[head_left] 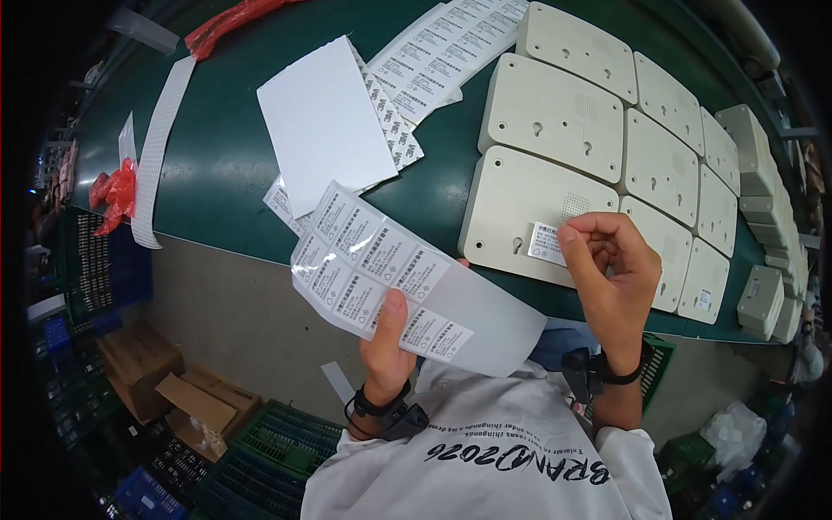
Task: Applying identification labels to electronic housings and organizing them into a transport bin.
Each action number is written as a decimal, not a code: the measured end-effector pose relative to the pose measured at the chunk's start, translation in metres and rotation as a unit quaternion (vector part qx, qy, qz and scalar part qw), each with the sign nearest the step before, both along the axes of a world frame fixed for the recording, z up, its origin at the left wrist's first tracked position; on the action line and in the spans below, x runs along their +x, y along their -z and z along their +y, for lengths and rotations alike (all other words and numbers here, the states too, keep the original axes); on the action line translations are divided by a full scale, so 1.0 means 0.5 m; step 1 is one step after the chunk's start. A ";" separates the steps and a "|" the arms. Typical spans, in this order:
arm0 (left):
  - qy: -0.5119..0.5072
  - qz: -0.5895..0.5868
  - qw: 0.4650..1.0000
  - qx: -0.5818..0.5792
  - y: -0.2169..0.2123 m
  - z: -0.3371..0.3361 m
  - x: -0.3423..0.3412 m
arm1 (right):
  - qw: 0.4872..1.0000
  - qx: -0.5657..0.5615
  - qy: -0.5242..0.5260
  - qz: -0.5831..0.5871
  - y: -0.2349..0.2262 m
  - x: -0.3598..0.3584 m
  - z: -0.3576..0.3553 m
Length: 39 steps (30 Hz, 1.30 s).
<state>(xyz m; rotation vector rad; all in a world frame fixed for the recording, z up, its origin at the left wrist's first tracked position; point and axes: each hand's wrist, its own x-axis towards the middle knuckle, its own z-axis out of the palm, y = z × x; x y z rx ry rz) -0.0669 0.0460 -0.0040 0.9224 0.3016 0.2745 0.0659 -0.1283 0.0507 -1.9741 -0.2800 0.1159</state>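
The white shirt of the person occupies the near centre. A black wrist strap is worn on each forearm. On the floor to the near left stand a green crate and an open cardboard box; a clear plastic bag lies to the near right.

The left hand supports the label sheet at its near edge. Its grip is closed: the thumb presses on the upper face, and the fingers are largely hidden beneath. Labels fill the left portion of the sheet; the right portion is bare backing.

The right hand is positioned to the right of the sheet. Its grip is closed in a pinch, thumb against fingers, on the right end of one white label. The label is located over the near right part of the upper face of the front box, beside a keyhole slot. Whether the label is fully in contact with that face cannot be determined.

Further cream boxes are arranged in close rows to the right and far side of the front box. More stacked boxes stand at the far right.

On the green tabletop, beyond the sheet, a blank white card overlaps patterned backing paper. Farther away lie printed sheets. A white strip and red plastic are at the left.
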 end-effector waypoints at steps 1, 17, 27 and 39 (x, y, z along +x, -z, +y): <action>0.000 0.001 1.000 -0.001 -0.001 0.001 0.001 | 1.000 -0.001 0.000 0.001 0.001 0.000 0.001; -0.003 0.031 0.999 0.019 -0.003 0.002 0.004 | 0.999 -0.019 0.004 -0.028 0.003 -0.004 0.012; -0.015 0.035 0.999 0.019 -0.004 -0.001 0.003 | 0.998 -0.033 -0.007 -0.059 0.005 -0.003 0.012; -0.003 0.030 0.999 0.011 -0.004 0.003 0.000 | 0.948 -0.228 -0.024 -0.220 -0.021 0.003 0.027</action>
